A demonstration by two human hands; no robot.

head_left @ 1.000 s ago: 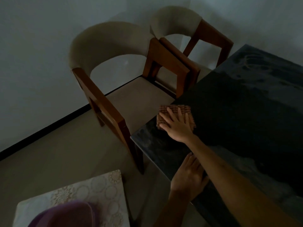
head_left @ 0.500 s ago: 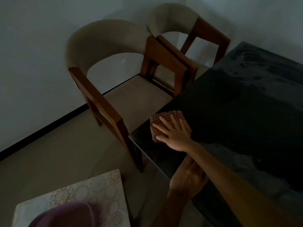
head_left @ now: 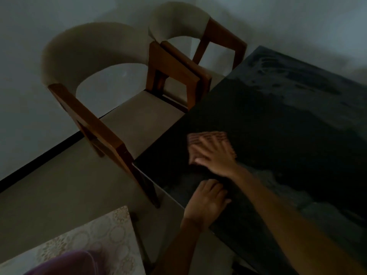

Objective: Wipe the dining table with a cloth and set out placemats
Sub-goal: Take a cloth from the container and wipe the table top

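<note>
Having been drawn back from the corner beside the chair [head_left: 95, 92], the cloth [head_left: 210, 138] is pressed onto the dark counter [head_left: 288, 116] under the flat, spread right hand [head_left: 215, 157], the open left hand [head_left: 206, 201] braced at the edge, with wiping judged unfinished.

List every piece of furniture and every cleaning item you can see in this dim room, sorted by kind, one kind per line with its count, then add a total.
Chairs: 2, near chair and far chair
Dark dining table: 1
Small patterned side table: 1
Cloth: 1, under the right hand
Total: 5
</note>
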